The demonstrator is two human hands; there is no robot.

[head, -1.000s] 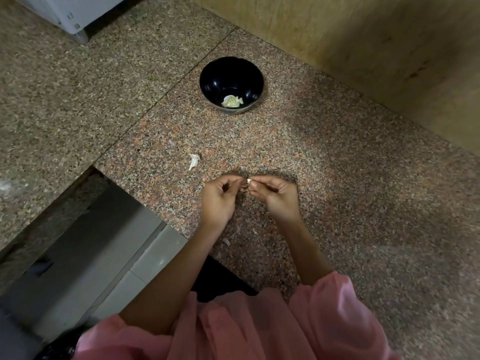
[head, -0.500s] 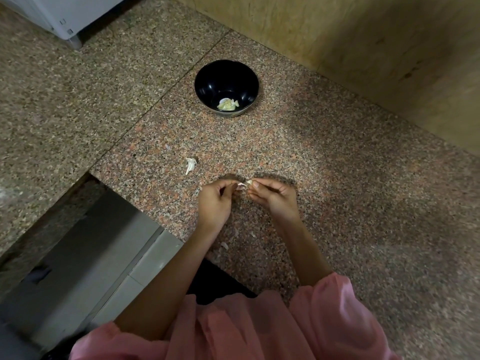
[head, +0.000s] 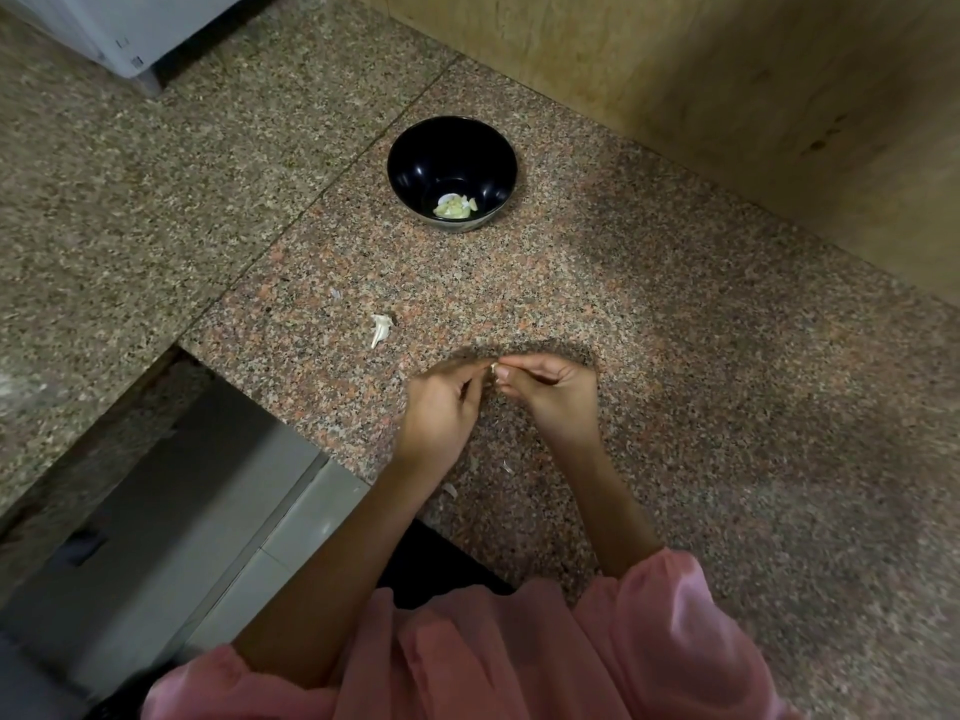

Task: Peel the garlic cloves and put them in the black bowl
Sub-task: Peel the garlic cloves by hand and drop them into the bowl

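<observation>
Both hands meet low over the tabletop (head: 675,356), fingertips together on one garlic clove (head: 493,367). The left hand (head: 441,407) has its fingers curled in and pinches the clove's left end, and the right hand (head: 550,392) pinches the right end between thumb and forefinger. Only a pale sliver of the clove shows between the tips. It looks to lie crosswise, hand to hand, but it's too small to call the axis firmly or to say how much skin is on it. The key relation is that the black bowl (head: 415,163) sits straight ahead of the hands, away from the body, well apart from them and a touch left of the pinch point. That puts it nearly in line with the left hand, so I'd judge left marginally nearer for the drop and right needing a slight cross-reach. The path between is open tabletop. The bowl is upright and holds a few peeled cloves (head: 454,206) at the bottom. A scrap of skin (head: 379,328) lies on the tabletop left of the direct line, between hands and bowl, with small flakes (head: 450,491) near the wrists. My read is mid-peel, clove not ready to go yet. The next move is a short forward reach, release over the rim.
</observation>
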